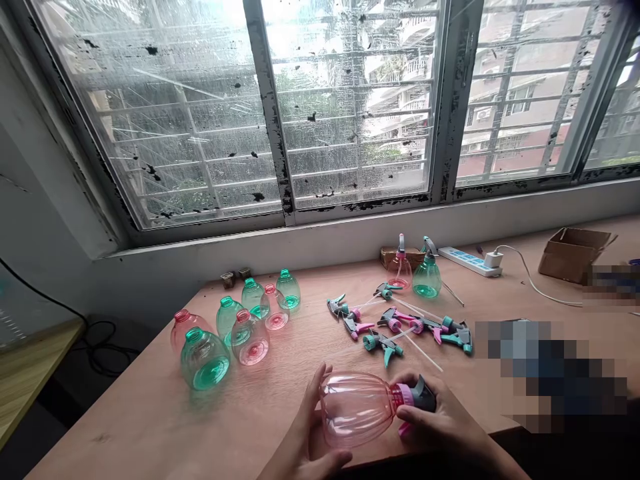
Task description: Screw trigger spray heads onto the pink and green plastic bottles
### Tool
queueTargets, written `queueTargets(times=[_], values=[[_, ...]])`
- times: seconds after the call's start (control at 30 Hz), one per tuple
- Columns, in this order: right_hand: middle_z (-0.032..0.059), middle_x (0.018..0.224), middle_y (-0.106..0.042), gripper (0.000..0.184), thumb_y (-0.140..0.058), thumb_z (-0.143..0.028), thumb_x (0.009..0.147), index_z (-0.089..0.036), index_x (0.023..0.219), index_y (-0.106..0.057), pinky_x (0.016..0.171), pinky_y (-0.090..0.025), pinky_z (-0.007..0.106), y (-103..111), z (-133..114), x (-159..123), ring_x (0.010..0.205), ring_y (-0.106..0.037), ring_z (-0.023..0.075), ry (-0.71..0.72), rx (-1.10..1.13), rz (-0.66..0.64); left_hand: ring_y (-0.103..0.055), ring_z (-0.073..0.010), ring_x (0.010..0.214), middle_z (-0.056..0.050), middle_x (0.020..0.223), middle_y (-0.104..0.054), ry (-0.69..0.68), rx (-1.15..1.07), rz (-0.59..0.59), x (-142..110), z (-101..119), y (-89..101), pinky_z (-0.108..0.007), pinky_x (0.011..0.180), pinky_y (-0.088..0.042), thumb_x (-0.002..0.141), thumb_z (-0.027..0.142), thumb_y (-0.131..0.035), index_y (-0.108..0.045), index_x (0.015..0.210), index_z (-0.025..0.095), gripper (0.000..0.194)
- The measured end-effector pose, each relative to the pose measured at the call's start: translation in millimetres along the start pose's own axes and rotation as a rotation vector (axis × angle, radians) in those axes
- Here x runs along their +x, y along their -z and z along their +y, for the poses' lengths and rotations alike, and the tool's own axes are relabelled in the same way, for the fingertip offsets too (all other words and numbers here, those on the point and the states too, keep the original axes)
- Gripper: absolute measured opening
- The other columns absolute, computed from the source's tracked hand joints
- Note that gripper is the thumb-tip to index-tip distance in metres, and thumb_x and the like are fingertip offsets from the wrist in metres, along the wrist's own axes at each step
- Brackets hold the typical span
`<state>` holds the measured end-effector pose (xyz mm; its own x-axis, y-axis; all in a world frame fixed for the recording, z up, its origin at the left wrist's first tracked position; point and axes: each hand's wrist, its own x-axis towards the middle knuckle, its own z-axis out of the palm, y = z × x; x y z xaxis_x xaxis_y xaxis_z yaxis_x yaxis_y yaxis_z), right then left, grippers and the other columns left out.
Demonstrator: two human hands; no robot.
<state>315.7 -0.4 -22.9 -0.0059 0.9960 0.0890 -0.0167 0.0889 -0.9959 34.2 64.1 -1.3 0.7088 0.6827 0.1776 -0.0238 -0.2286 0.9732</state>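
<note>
A pink clear plastic spray bottle [356,407] lies sideways between my hands near the table's front edge. My left hand [310,437] wraps round its rounded body from the left. My right hand [440,420] grips the grey and pink trigger spray head [419,395] sitting on the bottle's neck. Further back, several loose spray heads with thin white tubes [400,327] lie scattered on the wood. Several empty pink and green bottles [235,330] without heads lie in a group to the left.
Two assembled bottles, one pink [399,268] and one green [427,275], stand near the wall. A white power strip [467,261] with a cable and an open cardboard box [573,252] sit at the back right. The wooden table [150,427] runs under a barred window.
</note>
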Motion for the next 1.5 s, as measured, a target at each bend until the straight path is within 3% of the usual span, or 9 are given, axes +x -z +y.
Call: queueTargets(times=[0.07,0.17,0.27,0.47,0.67,0.87,1.1,1.3,1.5], values=[[0.0001,0.077,-0.066,0.044,-0.084,-0.048,0.073,-0.017,0.097,-0.064,0.059,-0.055,0.027,0,0,0,0.062,-0.069,0.0181,0.002,0.008,0.0,-0.019,-0.0354,0.153,-0.003,0.169,-0.019,-0.015,0.015,-0.011,0,-2,1.0,-0.055,0.124,-0.016,0.08,0.039,-0.081,-0.016,0.155,0.047,0.099],[0.0002,0.077,-0.065,0.044,-0.085,-0.048,0.072,-0.017,0.097,-0.064,0.059,-0.056,0.028,0,-2,1,0.063,-0.068,0.0182,0.0,0.018,-0.011,-0.035,-0.0388,0.146,-0.008,0.167,-0.023,-0.022,-0.076,-0.03,-1,-5,2.2,-0.057,0.12,-0.025,0.074,0.049,-0.082,-0.015,0.156,0.043,0.106],[0.0003,0.078,-0.065,0.044,-0.084,-0.048,0.073,-0.017,0.097,-0.064,0.059,-0.057,0.028,-1,-3,1,0.062,-0.068,0.0181,-0.01,0.023,-0.017,-0.042,-0.0369,0.141,-0.009,0.165,-0.028,0.004,-0.128,0.003,-2,-8,2.6,-0.055,0.117,-0.032,0.08,0.05,-0.077,-0.021,0.155,0.042,0.094],[0.0005,0.078,-0.066,0.043,-0.085,-0.047,0.072,-0.017,0.096,-0.065,0.06,-0.058,0.029,-2,-4,1,0.063,-0.069,0.019,-0.009,0.031,-0.002,-0.036,-0.0394,0.145,-0.004,0.168,-0.02,-0.017,-0.085,-0.031,1,-12,4.4,-0.056,0.117,-0.033,0.08,0.04,-0.08,-0.024,0.153,0.047,0.092],[0.0004,0.079,-0.065,0.046,-0.085,-0.049,0.071,-0.017,0.097,-0.065,0.06,-0.06,0.029,-3,-6,0,0.063,-0.069,0.0186,-0.035,0.026,0.011,-0.036,-0.0381,0.146,-0.009,0.168,-0.019,-0.03,-0.11,-0.052,3,-11,4.4,-0.056,0.116,-0.036,0.079,0.033,-0.082,-0.018,0.155,0.044,0.1],[-0.0003,0.078,-0.065,0.045,-0.086,-0.047,0.071,-0.017,0.097,-0.065,0.06,-0.059,0.028,-3,-6,-1,0.064,-0.069,0.0184,-0.042,0.037,-0.007,-0.016,-0.037,0.154,-0.004,0.17,-0.015,-0.083,0.005,-0.021,5,-17,5.4,-0.056,0.123,-0.021,0.085,0.034,-0.076,-0.018,0.155,0.043,0.091],[-0.0015,0.078,-0.064,0.044,-0.085,-0.045,0.073,-0.017,0.098,-0.064,0.058,-0.057,0.026,-1,-6,-1,0.062,-0.067,0.0161,-0.038,0.049,0.0,-0.039,-0.0381,0.145,-0.008,0.168,-0.022,0.021,-0.125,-0.01,-1,-4,1.0,-0.055,0.119,-0.031,0.073,0.04,-0.086,-0.02,0.155,0.044,0.106],[-0.0006,0.081,-0.065,0.042,-0.084,-0.046,0.074,-0.017,0.098,-0.064,0.057,-0.057,0.028,-3,-11,-3,0.063,-0.068,0.0173,-0.025,0.035,0.004,-0.022,-0.0347,0.153,-0.006,0.168,-0.023,0.056,-0.1,0.012,-2,0,1.0,-0.055,0.125,-0.017,0.081,0.042,-0.079,-0.028,0.154,0.039,0.09],[0.0001,0.08,-0.066,0.043,-0.083,-0.047,0.074,-0.017,0.098,-0.064,0.06,-0.057,0.029,-1,-11,-1,0.063,-0.067,0.0172,-0.004,0.014,0.008,-0.035,-0.0358,0.148,-0.006,0.167,-0.024,0.059,-0.072,0.005,-1,-6,1.7,-0.055,0.121,-0.026,0.081,0.036,-0.08,-0.014,0.155,0.046,0.1]])
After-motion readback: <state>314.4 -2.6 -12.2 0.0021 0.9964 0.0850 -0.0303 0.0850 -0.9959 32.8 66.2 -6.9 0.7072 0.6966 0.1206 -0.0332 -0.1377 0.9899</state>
